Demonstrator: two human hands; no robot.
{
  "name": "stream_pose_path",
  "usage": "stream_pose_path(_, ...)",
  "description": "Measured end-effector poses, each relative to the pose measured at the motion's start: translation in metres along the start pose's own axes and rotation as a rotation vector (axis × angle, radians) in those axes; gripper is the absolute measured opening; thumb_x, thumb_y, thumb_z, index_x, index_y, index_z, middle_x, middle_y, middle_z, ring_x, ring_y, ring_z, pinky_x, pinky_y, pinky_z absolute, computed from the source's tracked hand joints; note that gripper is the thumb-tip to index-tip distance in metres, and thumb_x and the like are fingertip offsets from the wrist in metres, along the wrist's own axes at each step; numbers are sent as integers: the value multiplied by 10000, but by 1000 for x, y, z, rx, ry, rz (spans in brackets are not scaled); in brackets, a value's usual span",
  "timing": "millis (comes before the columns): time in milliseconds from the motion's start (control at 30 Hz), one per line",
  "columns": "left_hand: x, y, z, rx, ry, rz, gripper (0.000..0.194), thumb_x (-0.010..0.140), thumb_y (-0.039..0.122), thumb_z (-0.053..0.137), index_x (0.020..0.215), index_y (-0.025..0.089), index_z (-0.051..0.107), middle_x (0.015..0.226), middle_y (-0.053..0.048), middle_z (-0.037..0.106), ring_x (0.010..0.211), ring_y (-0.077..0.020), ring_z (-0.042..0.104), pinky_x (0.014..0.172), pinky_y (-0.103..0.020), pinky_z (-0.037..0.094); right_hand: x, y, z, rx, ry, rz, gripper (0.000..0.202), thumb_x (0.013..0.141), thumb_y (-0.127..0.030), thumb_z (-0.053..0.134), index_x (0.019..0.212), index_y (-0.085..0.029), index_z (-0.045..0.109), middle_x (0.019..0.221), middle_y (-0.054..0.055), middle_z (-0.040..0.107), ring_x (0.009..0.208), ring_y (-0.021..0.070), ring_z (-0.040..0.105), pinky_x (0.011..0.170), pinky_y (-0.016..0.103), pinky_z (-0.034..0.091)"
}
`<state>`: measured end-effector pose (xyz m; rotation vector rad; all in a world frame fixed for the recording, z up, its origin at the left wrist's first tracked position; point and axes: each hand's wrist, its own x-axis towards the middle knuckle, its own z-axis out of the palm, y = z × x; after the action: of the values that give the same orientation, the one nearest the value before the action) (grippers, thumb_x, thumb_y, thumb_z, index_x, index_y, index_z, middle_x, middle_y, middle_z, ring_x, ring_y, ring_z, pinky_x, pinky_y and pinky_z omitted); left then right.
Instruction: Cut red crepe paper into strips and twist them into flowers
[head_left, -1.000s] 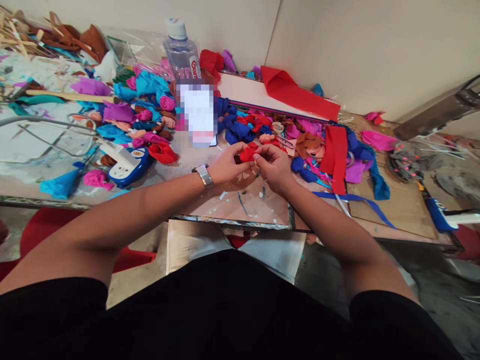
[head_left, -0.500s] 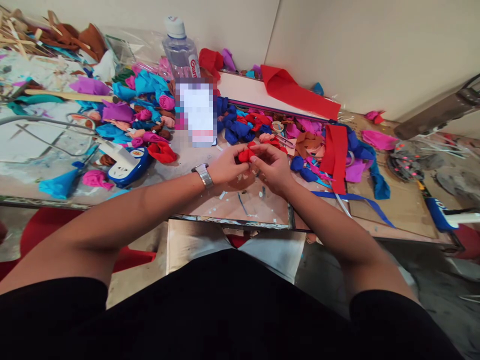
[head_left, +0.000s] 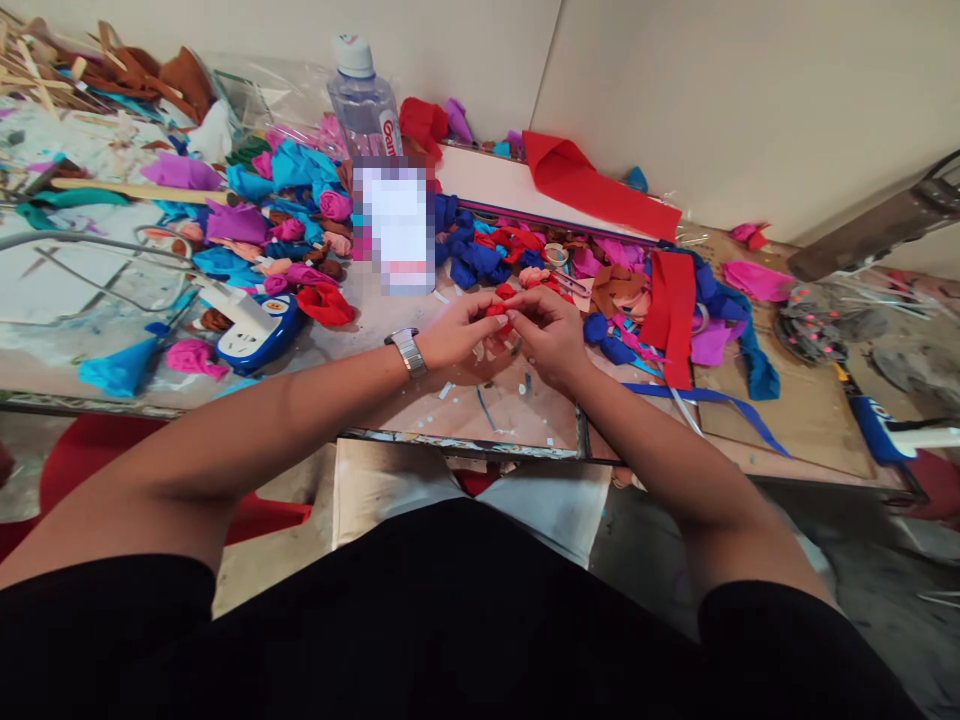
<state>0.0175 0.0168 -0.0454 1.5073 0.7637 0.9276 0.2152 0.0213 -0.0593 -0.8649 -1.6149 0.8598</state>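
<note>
Over the middle of the table, my left hand (head_left: 461, 333) and my right hand (head_left: 549, 330) meet fingertip to fingertip around a small bunched red piece of crepe paper (head_left: 501, 306). Thumbs and fingers of both hands pinch it, and much of it is covered by them. A metal watch (head_left: 407, 350) is on my left wrist. Behind my fingers lie rolled blue paper pieces (head_left: 476, 262) and red ones. A wide red paper strip (head_left: 673, 318) drapes over the pile to the right of my right hand.
A phone (head_left: 396, 225) with a blurred screen leans by a water bottle (head_left: 365, 105). Coloured paper flowers and a blue-and-white power socket (head_left: 259, 335) lie left. A dark cylinder (head_left: 862, 228) tilts at the right. The table's front edge (head_left: 465, 445) runs before my body.
My fingertips have closed in over the red paper, so less of it shows. My right fingers reach slightly further left; the arms barely move.
</note>
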Motion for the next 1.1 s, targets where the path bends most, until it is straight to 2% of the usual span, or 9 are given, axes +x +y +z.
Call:
stream_pose_path(167,1,-1,2,-149,25,-53,260,892,397,792,1004,174,719,855,-16,748,704,-137,713,712,-286,596,0,-4,-1,-73,5,-8,178,931,-443,810,968,-269,821,911,19,758,791,183,670,752,360,551)
stream_pose_path(333,2,-2,4,-218,41,-131,245,905,395,776,1009,179,722,848,-26,763,708,-150,740,711,-293,607,2,-11,-1,-153,9,-53,249,951,-518,789,934,-271,817,898,26,736,779,184,649,692,345,527)
stream_pose_path(567,3,-2,5,-329,73,-168,210,890,349,806,982,177,730,812,-18,750,677,-134,727,682,-274,611,2,-13,-5,-193,-22,-106,298,988,-582,784,965,-294,858,964,50,758,821,206,653,698,364,539)
stream_pose_path(767,2,-1,4,-383,95,-180,321,864,444,879,915,181,702,801,-20,735,680,-125,707,691,-268,629,6,-13,-8,-205,-50,-101,410,936,-709,801,924,-305,872,969,58,750,885,240,647,781,414,576)
stream_pose_path(867,2,2,5,-406,116,-194,328,865,453,864,909,179,690,804,-20,734,650,-113,683,666,-259,607,8,-13,-11,-213,-88,-140,419,970,-708,754,990,-311,888,1002,70,742,938,253,656,878,454,597)
stream_pose_path(967,2,7,5,-441,153,-213,249,900,391,809,917,169,697,816,-32,745,651,-114,677,666,-264,604,8,-10,-14,-222,-139,-219,414,1021,-672,698,1129,-322,892,1069,82,725,1034,265,673,1012,493,591)
stream_pose_path(1100,2,14,7,-508,201,-250,160,910,297,763,912,150,700,775,-36,736,638,-118,680,625,-244,590,9,-3,-16,-270,-182,-267,426,1016,-672,706,1218,-337,874,1132,86,704,1034,255,670,935,462,613)
